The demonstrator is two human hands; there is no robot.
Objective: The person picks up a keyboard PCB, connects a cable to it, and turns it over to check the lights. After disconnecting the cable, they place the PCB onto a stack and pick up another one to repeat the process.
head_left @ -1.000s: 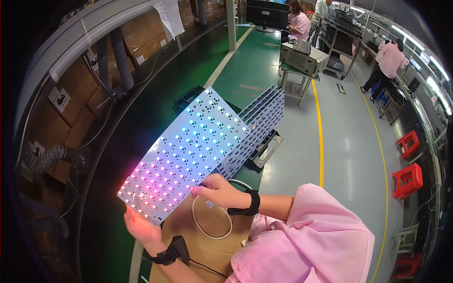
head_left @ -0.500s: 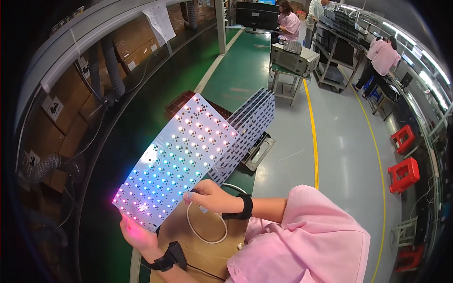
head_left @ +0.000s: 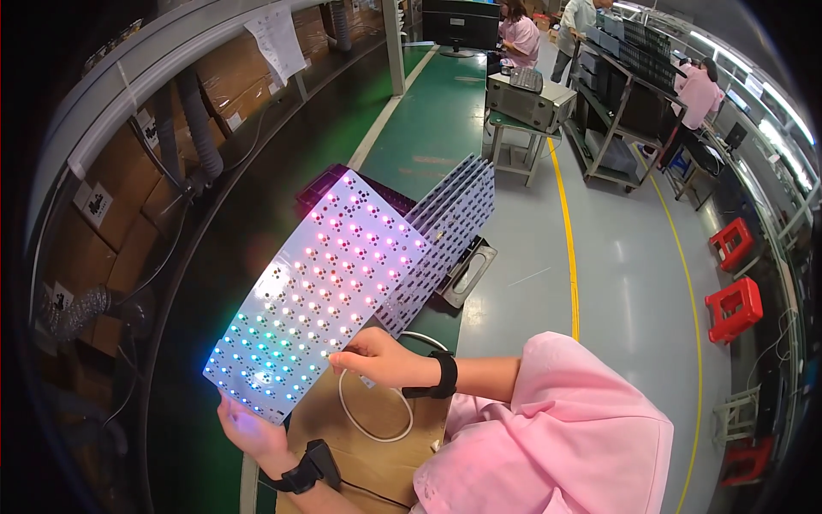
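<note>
A white keyboard circuit board (head_left: 318, 287) with rows of lit coloured LEDs is tilted up before me. My left hand (head_left: 255, 435) is closed on its lower left edge, the fingertips hidden behind the board. At the lower right edge, my right hand (head_left: 385, 356) is closed with thumb and finger pinched together against the board. A white cable (head_left: 377, 439) loops below the right hand; whether its end is in those fingers is hidden. Just behind the lit board, several similar boards (head_left: 458, 218) stand on edge in a row.
Brown cardboard (head_left: 364, 467) covers the green bench (head_left: 437, 124) near me. A dark tray (head_left: 321, 187) lies behind the board, a black-and-metal holder (head_left: 471, 274) beside the standing boards. Farther off are a monitor (head_left: 460, 26), a metal trolley (head_left: 612, 128), red stools (head_left: 734, 308) and people in pink.
The LED colours have shifted: the lower rows went from pink and blue to blue and green, the middle from blue to pink and white. Both hands stay at the board's edges.
</note>
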